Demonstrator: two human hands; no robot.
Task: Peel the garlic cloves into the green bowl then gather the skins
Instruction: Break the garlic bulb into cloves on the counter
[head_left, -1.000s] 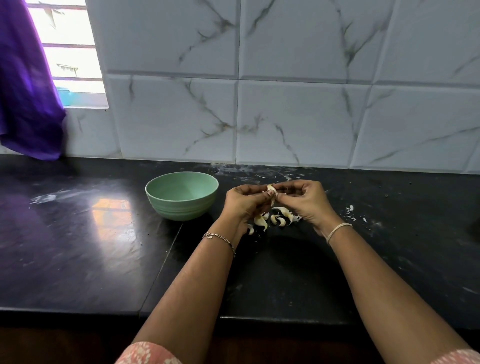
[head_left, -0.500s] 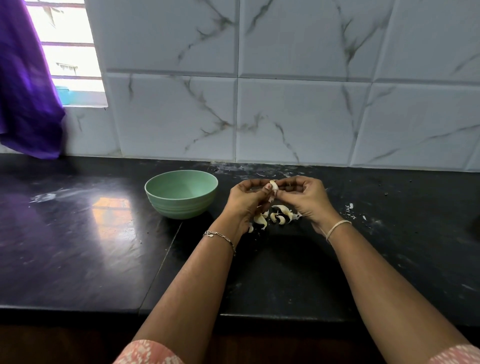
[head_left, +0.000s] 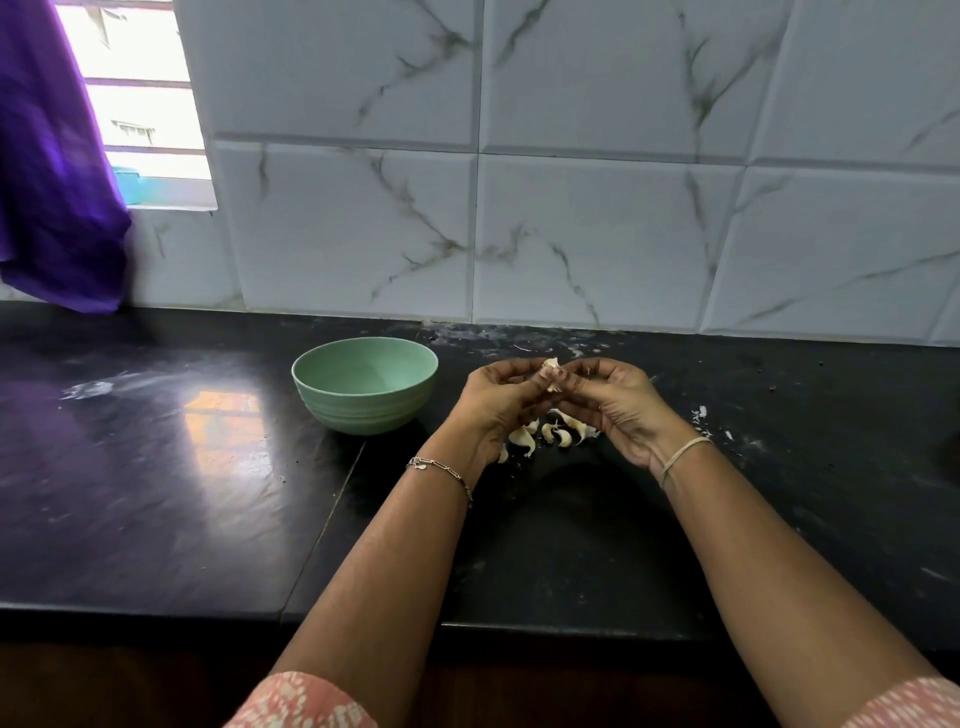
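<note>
Currently a garlic clove (head_left: 551, 375) is pinched by left grip (head_left: 497, 404) and right grip (head_left: 615, 402) near the green bowl (head_left: 363, 411); light and firm, it is probably best nipped at its papery tip.

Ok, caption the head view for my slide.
Left hand and right hand pinch a clove above the pile on the counter, right of the bowl.

One bowl (head_left: 363, 411), two hands (head_left: 497, 410) (head_left: 619, 410), one held clove (head_left: 551, 370), roughly five loose cloves (head_left: 563, 436)
</note>
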